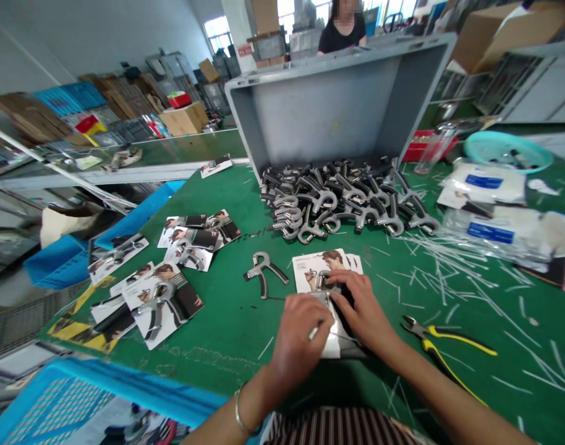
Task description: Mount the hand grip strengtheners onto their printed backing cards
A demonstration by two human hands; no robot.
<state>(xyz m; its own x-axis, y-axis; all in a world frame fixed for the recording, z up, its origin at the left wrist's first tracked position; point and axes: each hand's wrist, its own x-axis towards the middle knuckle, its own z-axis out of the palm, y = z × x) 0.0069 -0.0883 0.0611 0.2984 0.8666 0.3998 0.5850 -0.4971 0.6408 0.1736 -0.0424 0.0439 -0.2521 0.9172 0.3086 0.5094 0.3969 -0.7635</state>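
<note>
1. Reference: clock centre at the hands, 12 o'clock straight ahead.
2. Left hand (303, 330): fingers curled nearly closed, with a short, thin, white strip (313, 334) between them.
3. Right hand (360, 303): fingers part-spread, touching the grey-and-black, V-shaped spring hand grip (322, 281) at centre; firmness of hold cannot be told. The hand grip lies on a white printed card (305, 264).
4. Caution: uneven finger pressure could slide the hand grip askew; a hard pull on the strip could crease the card.
5. At 8 o'clock: a blue plastic mesh crate (69, 386), below the table edge.
6. At 4 o'clock: yellow-and-black-handled cutting pliers (420, 330), near the right forearm; a sweeping elbow could knock them.
7. At 10 o'clock: one loose grey-and-black grip (264, 266).
8. At 2 o'clock: scattered white plastic offcuts (449, 256), liable to stray under cards.
9. At 12 o'clock: a heap of grey-and-black grips (319, 199), then a tipped grey plastic bin (329, 111), obstructing reach beyond.
</note>
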